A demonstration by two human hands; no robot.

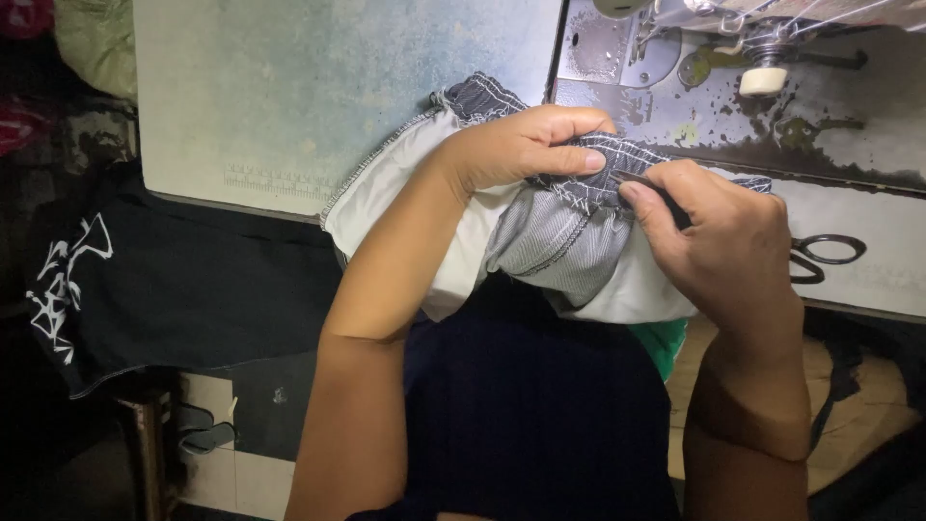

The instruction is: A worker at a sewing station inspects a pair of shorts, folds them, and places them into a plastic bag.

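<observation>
My left hand (pixel 521 145) pinches the stitched grey waistband of a white and grey garment (pixel 550 246) that is bunched at the near edge of the sewing table. My right hand (pixel 719 241) is closed on a thin dark tool (pixel 644 183), whose tip touches the seam just below my left thumb. The garment's white lining hangs over the table edge toward my lap. A ruffled grey end of the waistband (pixel 479 96) lies further back on the table.
A worn sewing machine bed (pixel 733 116) fills the upper right. Black-handled scissors (pixel 820 256) lie on the table right of my right hand. The pale tabletop (pixel 289 87) stretches left. A black printed cloth (pixel 145 280) hangs at the left edge.
</observation>
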